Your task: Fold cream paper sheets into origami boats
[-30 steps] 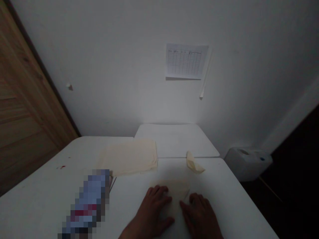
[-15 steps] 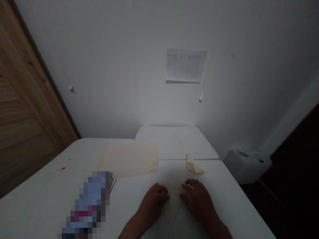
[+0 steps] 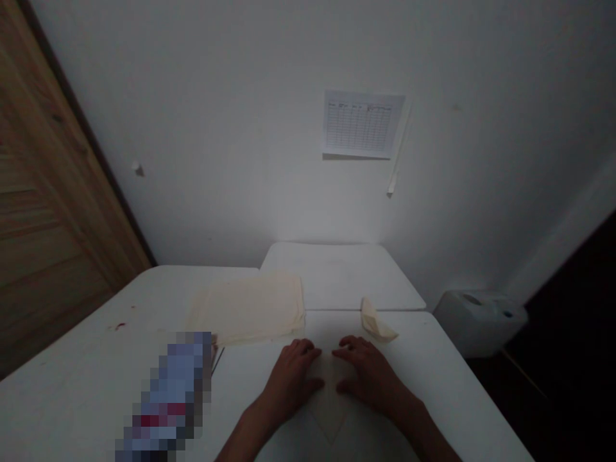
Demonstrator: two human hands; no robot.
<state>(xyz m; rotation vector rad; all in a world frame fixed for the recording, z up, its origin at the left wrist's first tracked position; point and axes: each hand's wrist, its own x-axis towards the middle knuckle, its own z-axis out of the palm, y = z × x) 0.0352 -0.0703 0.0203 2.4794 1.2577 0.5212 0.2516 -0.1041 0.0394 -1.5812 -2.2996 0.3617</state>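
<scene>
A pale folded sheet of paper (image 3: 330,417) lies on the white table before me, its pointed corner towards me. My left hand (image 3: 296,375) rests over the paper's left side, thumb and forefinger apart and bent inward to its middle. Across from it, my right hand (image 3: 368,375) lies on the right side, its thumb and forefinger also spread. A narrow strip of paper shows between the two sets of fingertips. Beyond my right hand stands a folded paper boat (image 3: 376,324), apart from my fingers.
A stack of cream paper sheets (image 3: 250,305) lies behind and left of my hands. At the left is a blurred-out bluish object (image 3: 168,391). A printed chart (image 3: 363,125) hangs on the wall. A white plastic container (image 3: 481,324) stands beyond the table's right edge.
Both hands have moved slightly away from me and closer together over the paper's middle. More of the paper's near point now shows. The boat and the stack stay put.
</scene>
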